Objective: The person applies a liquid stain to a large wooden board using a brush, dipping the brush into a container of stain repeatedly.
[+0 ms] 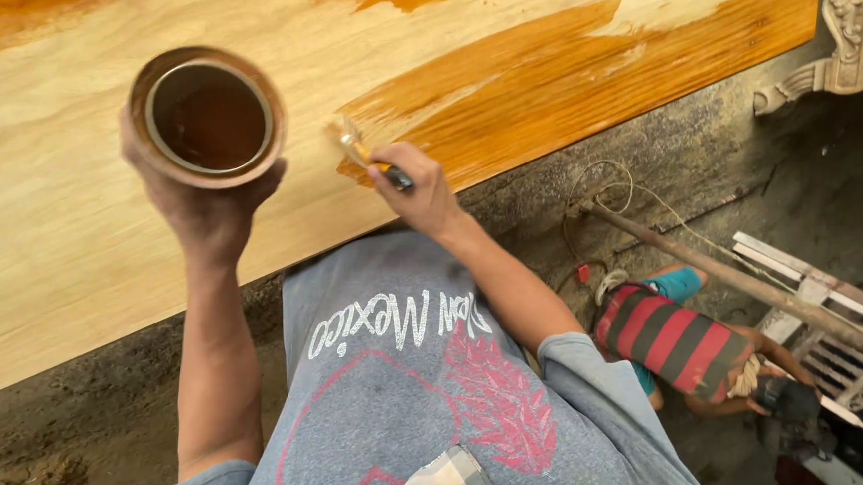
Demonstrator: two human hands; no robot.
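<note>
Clearly the left hand (204,209) cups a round can (208,117) from beneath, fingers curled up around its base and wall, while the right hand (425,187) is clenched on a brush (367,154) whose bristles, just beyond the fingertips, touch the plank (82,251).

The can holds dark brown liquid close to its inner rim, so it likely feels fairly heavy and will slop if tipped; its wall looks smeared and probably slick, which makes the grip under the base the safer hold. The brush looks light and stiff in the handle, soft at the bristles, and is best taken low on the handle, as it is now. The plank is rigid and broad, with wet orange streaks past the right fingers that would smear at a touch.

Most of the brush handle is buried in the fist, and the bristles blur into the stain. The left fingers behind the can are hidden. The plank runs out of view on three sides. To the right of the forearm, a second person (680,348) in a striped shirt crouches on the floor (676,158), hands unclear.
</note>
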